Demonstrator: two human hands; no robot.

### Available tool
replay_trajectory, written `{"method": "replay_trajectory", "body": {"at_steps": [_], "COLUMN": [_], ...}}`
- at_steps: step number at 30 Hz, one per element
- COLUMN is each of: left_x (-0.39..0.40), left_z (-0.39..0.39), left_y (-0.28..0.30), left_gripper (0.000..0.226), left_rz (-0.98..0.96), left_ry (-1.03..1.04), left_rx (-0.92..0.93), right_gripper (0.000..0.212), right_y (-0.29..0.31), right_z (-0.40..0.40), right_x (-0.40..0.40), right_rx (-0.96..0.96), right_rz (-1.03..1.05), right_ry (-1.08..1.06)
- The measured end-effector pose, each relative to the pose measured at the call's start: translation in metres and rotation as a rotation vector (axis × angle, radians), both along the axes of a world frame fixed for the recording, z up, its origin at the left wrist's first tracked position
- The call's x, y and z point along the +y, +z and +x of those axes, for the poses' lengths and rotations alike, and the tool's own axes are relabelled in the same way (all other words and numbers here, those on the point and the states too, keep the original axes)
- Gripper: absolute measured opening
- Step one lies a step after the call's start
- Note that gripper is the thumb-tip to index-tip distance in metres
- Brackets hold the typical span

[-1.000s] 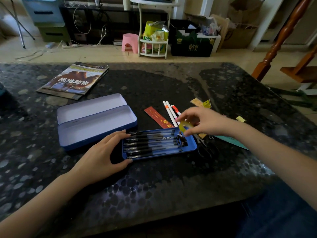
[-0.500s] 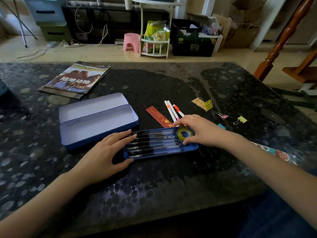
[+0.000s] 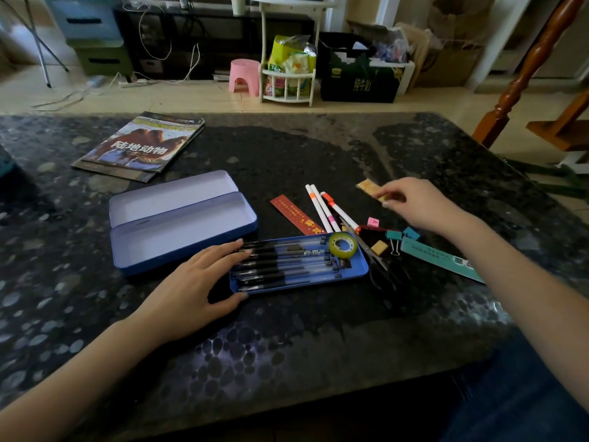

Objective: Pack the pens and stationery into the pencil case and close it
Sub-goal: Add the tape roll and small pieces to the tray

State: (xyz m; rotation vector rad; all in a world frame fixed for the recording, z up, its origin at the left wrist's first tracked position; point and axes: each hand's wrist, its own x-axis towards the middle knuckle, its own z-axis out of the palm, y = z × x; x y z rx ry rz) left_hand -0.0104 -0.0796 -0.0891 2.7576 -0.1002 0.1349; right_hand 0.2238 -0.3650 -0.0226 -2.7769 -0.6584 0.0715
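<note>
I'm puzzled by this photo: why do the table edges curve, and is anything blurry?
Head view: the wide-angle lens bows the table edges; window light glares off its near surface; the right hand is motion-blurred, while the left hand and the pens look sharp.

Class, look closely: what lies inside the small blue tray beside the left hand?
Black pens lie side by side in the small blue tray, with a yellow-green tape roll at its right end. The tray floor beneath them is mostly hidden.

Left hand (image 3: 204,283) lies flat, fingers straight and spread; right hand (image 3: 417,204) reaches forward, fingertips pinched.
</note>
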Motion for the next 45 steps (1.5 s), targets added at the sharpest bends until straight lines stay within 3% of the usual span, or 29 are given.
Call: {"method": "replay_trajectory", "body": {"at_steps": [5,8,15,19,26,39,45], "left_x": [0.000,0.000,0.000,-0.001,-0.001,0.001,0.000], "left_z": [0.000,-0.001,0.000,0.000,-0.001,0.000,0.000], "left_y": [0.000,0.000,0.000,0.001,0.001,-0.001,-0.003], "left_gripper": [0.076,0.073,0.072,0.068,0.068,0.076,0.074], "left_rz": [0.003,-0.007,-0.012,-0.007,-0.009,0.000,0.001], "left_ry": [0.001,-0.003,-0.006,-0.004,-0.002,-0.007,-0.010], "left_rx": [0.000,-0.004,-0.018,-0.002,-0.002,-0.016,-0.023], "right_gripper": [0.033,0.028,0.014,0.014,0.015,0.010,0.030], "right_y": [-0.015,-0.021,-0.019,-0.001,-0.008,-0.023,-0.029], "right_z": [0.003,0.000,-0.008,-0.022,-0.040,-0.042,-0.043], "right_x": [0.002,0.006,0.012,0.022,0.032,0.037,0.040], "right_rx": [0.139,0.118,0.034,0.215,0.332,0.338,0.276], "right_rz": [-0.092,-0.083,0.081,0.354,0.161,0.222,0.208], "right_ry": [0.039,0.050,0.011,-0.030,0.039,0.030,-0.016]}}
